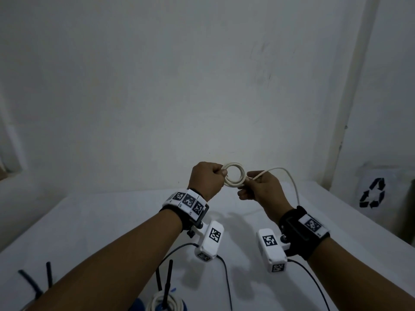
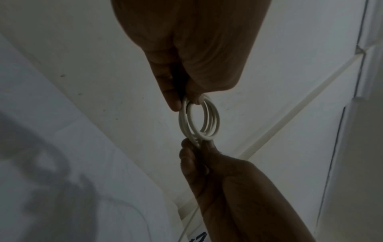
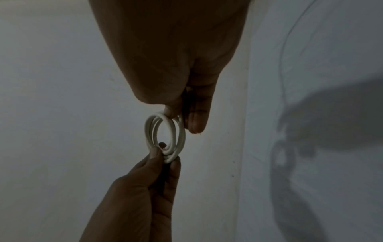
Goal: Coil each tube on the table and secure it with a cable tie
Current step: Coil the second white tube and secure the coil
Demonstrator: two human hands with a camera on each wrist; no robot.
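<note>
Above the table (image 1: 89, 221), left hand (image 1: 207, 179) pinches the coiled white tube (image 1: 234, 175); right hand (image 1: 262, 189) grips its opposite side.

Both forearms reach forward and up, hands raised above the table's far edge, nearly meeting at centre. Left hand (image 1: 207, 177): back toward the head camera, fingers curled, thumb and fingertips (image 3: 154, 154) pinching one side of the coil (image 1: 234, 175). Right hand (image 1: 263, 188): thumb and forefinger pinching the coil's opposite side, other fingers (image 1: 244, 195) loosely curled below. Wrists slightly bent, each wearing a strap with a camera hanging under it.
</note>
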